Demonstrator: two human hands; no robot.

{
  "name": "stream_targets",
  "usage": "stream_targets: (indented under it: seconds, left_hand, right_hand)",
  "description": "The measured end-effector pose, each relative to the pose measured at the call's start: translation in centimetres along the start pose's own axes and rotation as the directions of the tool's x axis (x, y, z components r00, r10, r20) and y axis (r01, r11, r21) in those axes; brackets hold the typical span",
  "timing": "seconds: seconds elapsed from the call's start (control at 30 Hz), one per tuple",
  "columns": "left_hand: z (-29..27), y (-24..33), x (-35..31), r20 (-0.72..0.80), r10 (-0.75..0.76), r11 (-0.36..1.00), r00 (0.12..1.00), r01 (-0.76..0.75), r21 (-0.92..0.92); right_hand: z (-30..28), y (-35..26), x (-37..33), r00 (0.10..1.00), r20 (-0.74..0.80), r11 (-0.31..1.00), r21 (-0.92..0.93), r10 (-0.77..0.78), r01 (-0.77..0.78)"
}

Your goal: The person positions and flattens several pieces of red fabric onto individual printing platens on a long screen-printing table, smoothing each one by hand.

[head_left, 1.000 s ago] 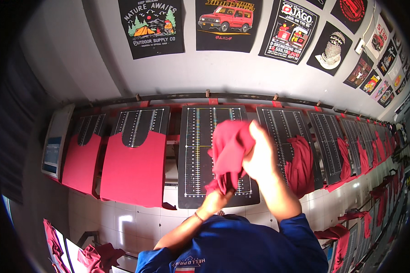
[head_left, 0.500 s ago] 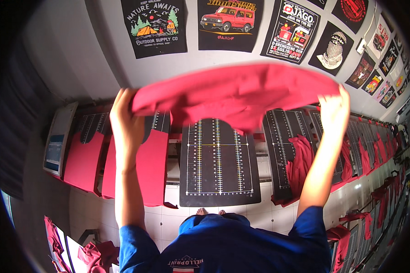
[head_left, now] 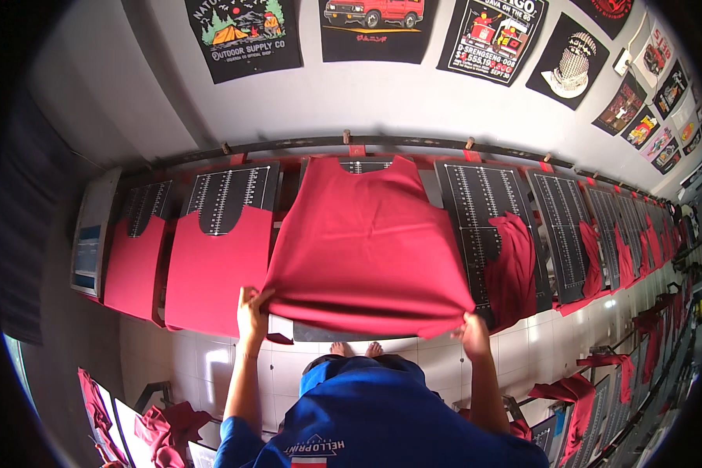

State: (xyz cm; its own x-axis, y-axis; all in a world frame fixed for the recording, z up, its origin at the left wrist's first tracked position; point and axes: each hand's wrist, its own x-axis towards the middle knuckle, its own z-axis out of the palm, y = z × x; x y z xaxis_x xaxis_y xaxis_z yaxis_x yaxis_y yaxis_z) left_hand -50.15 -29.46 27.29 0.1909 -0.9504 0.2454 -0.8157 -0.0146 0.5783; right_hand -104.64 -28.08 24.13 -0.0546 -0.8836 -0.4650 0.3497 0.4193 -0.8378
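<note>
A red shirt panel point(head_left: 363, 242) with a curved neckline and cut armholes lies spread over the middle black board point(head_left: 359, 166), whose printed ruler lines show only at the neckline. My left hand point(head_left: 253, 312) pinches the panel's lower left corner. At the lower right corner, my right hand point(head_left: 471, 335) grips the edge between thumb and fingers. Between the two hands the near edge is pulled wide and sags in soft folds. The board's front rim shows below it.
To the left, two boards carry flat red panels point(head_left: 220, 269) point(head_left: 132, 261). Crumpled red cloth point(head_left: 513, 273) lies on the board point(head_left: 476, 195) to the right, with more boards beyond. A dark rail point(head_left: 288, 144) runs behind, and printed black cloths point(head_left: 569, 62) hang on the wall.
Both hands have come down and toward me, from above the board's far end to its near edge. The panel, bunched in the air before, is now laid out over the board.
</note>
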Motion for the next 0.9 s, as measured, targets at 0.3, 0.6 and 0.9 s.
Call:
stream_targets:
  seconds: [0.3,0.6,0.9]
  left_hand:
    - [3.8,-4.5,-8.2,0.552,-0.075,0.973,0.831,0.181,-0.141]
    - [14.0,-13.5,-17.3,0.382,-0.612,0.414,0.693,0.691,-0.592]
    - [11.7,-12.0,-27.6,0.397,-0.683,0.568,0.613,0.788,-0.238]
  right_hand:
    - [-4.7,8.5,0.8,0.988,-0.04,0.759,-0.636,0.15,-0.141]
    - [-4.3,12.9,3.2,0.959,-0.024,0.958,-0.041,0.284,-0.284]
    - [-10.4,18.3,-7.2,0.808,-0.407,0.826,-0.191,0.425,-0.531]
